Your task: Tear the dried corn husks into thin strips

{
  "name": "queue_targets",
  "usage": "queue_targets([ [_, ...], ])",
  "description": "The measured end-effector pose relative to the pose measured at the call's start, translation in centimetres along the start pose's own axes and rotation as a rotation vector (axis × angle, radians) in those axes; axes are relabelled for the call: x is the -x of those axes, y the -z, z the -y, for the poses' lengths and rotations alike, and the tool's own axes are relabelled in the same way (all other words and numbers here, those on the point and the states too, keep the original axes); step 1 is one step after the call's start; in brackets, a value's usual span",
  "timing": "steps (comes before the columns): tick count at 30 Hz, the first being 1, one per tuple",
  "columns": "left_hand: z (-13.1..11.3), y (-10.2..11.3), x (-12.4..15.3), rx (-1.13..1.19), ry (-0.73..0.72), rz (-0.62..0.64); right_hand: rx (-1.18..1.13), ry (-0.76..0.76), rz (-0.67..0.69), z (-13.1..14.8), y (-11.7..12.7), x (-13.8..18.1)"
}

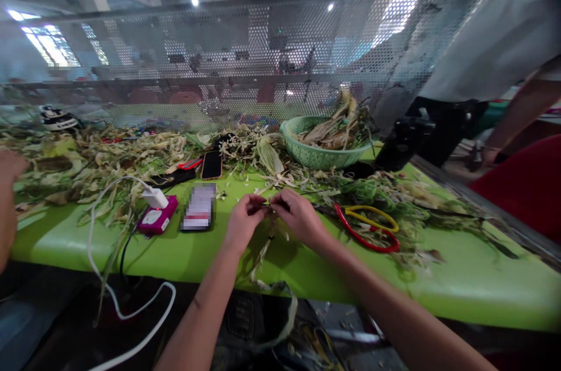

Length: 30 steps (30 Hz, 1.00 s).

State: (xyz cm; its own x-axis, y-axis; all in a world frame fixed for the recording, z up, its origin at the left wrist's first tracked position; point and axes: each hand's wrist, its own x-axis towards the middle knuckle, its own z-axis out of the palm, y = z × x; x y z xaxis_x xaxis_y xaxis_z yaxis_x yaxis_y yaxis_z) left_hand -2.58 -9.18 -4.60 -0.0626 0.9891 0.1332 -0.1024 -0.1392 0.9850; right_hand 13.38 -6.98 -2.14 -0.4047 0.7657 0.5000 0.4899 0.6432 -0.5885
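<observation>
Over the front of the green table (pixel 197 263), my left hand (pixel 245 219) and my right hand (pixel 297 212) meet almost fingertip to fingertip. Both are closed in a pinch on a thin strand of dried plant material (pixel 263 251), which hangs down between them toward the table edge. The exact spot where the fingers grip is small and partly hidden. To the right of my right hand lie scissors (pixel 372 225) with one red and one yellow handle loop. A phone (pixel 199 207) with a lit, blurred screen is left of my left hand.
A pale green basket (pixel 326 156) holds dry husks. Heaped leaves (pixel 123 160) run along the back, with a dark phone (pixel 212 165) by them. A magenta socket box (pixel 158 216) carries a white charger and cable. One person's arm (pixel 9 207) is at left; another person (pixel 477 38) stands right.
</observation>
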Motion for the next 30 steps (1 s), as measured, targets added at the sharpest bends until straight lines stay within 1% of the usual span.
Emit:
queue_targets([
  [3, 0.1, 0.1, 0.0, 0.117, 0.071, 0.013, -0.029, 0.012, 0.006, -0.1, 0.0, 0.0],
  [8, -0.6, 0.0, 0.2, 0.197, 0.122, -0.002, -0.04, 0.075, 0.062, 0.2, 0.3, -0.1],
  [18, -1.0, 0.2, 0.5, 0.239, 0.171, 0.031, 0.027, 0.081, 0.093, 0.1, 0.4, 0.0],
  [26, -0.3, 0.2, 0.1, 0.162, 0.107, 0.041, 0.022, 0.095, 0.081, 0.2, 0.4, 0.1],
  [30, 0.0, 0.1, 0.0, 0.049, 0.048, 0.029, 0.019, 0.089, 0.076, 0.1, 0.3, 0.1],
])
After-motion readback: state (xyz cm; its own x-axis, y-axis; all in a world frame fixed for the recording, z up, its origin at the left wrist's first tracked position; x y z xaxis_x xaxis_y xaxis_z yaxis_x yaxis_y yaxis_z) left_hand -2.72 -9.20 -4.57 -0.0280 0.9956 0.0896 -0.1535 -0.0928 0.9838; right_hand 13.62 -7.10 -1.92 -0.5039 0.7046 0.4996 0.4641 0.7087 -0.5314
